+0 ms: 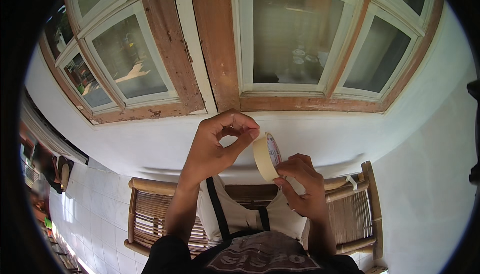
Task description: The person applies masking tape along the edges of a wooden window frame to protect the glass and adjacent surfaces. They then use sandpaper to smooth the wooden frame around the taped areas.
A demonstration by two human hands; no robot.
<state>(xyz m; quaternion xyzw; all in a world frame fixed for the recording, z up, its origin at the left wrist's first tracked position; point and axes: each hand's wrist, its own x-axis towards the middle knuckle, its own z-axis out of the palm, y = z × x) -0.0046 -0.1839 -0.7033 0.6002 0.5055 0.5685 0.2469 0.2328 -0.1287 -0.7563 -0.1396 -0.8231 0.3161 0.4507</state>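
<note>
My right grip (pixel 303 188) clasps the roll of pale tape (pixel 263 161) by its lower edge, so the roll stands ahead and left of those fingers. My left grip (pixel 216 143) is pinched thumb to forefinger just beside the roll's upper edge; from here I can't tell whether a loose end sits between the tips. I'd judge I'm starting a strip: next calls for a steady roll and gentle pull.

The bare left hand (pixel 212 141) is higher, its thumb and pointer finger meeting at the tips. The bare right hand (pixel 304 184) is lower, fingers curled, pinching with the thumb. The bare left arm (pixel 181 209) and bare right arm (pixel 320 233) reach forward.
</note>
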